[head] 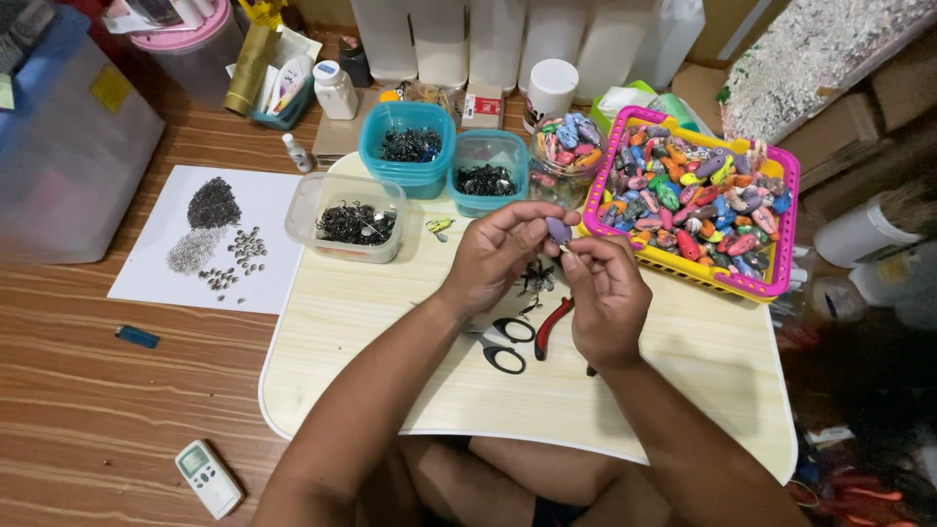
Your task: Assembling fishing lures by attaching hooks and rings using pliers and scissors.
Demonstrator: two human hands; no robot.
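Left hand [498, 256] pinches a purple lure [558, 230]; right hand [603, 293] fingers close on its near end, above scissors [503, 344].

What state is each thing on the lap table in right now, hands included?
Left hand: pinching the purple lure.
Right hand: fingertips at the lure's lower end.
Scissors: lying flat, closed.
Red-handled pliers: lying unused.
Pink basket: full of coloured lures.
Clear tub: lidless, holding dark hardware.

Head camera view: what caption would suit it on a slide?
Both hands, left hand and right hand, pinch a small purple lure-shaped piece beside a pink basket of colourful pieces.
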